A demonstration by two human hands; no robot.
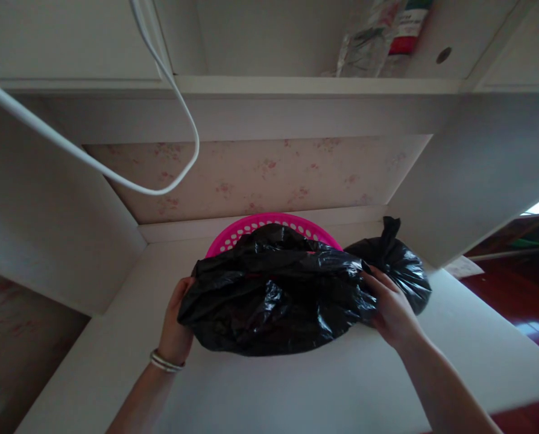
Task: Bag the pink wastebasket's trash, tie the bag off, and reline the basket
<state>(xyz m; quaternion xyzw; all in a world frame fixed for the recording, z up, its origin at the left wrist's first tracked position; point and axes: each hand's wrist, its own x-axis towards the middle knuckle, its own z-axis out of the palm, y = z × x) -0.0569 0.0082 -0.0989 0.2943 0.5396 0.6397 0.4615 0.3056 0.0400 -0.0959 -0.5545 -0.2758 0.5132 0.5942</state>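
A black plastic garbage bag point(269, 301) is spread wide between my two hands, its mouth facing me. My left hand point(179, 316), with a silver bangle at the wrist, grips its left edge. On the opposite side my right hand point(389, 304) has its fingers closed on the bag's right edge. Behind the bag, a bright pink basket with a perforated rim point(274, 218) shows only its far part; the rest is covered. A second black bag point(407, 265), knotted at the top, sits on the white surface beyond my right hand.
All this rests on a white desktop point(269, 392) between side panels. A white cable point(161, 191) hangs in front of the shelf at upper left. Clear plastic packaging point(364, 48) and a red-labelled bottle point(407, 33) stand on the shelf. Floral wallpaper point(269, 175) lies behind.
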